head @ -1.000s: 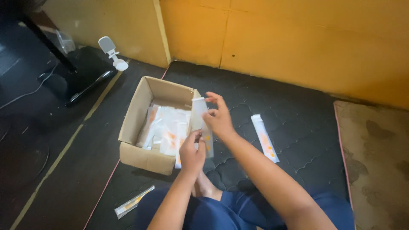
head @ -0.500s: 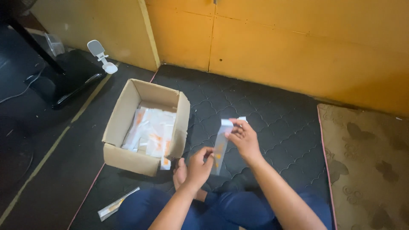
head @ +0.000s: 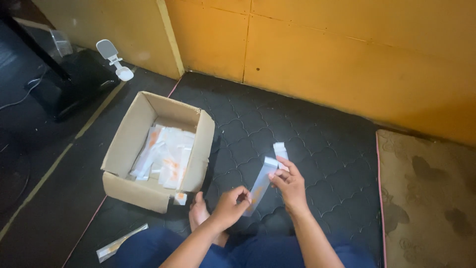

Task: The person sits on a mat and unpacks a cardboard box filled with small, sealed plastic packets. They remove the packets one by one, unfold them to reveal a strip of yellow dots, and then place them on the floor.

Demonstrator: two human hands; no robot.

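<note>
I hold a long clear plastic packet [head: 260, 187] with an orange item inside, stretched between both hands over the dark quilted mat. My right hand [head: 289, 184] pinches its upper end; my left hand [head: 230, 206] grips its lower end. A second white packet end [head: 280, 149] shows just above my right fingers. To the left stands an open cardboard box [head: 121, 164] filled with several similar clear and orange packets [head: 166, 156].
One packet [head: 120, 242] lies on the floor by my left knee. A small orange-and-white piece [head: 180, 198] sits at the box's front corner. A white phone stand [head: 115, 60] and dark equipment are at the back left. Yellow wall behind; a brown mat [head: 426, 198] to the right.
My hands have drawn a packet away from the box and moved right and down, now holding it over the mat. The view has shifted, so the box sits further left.
</note>
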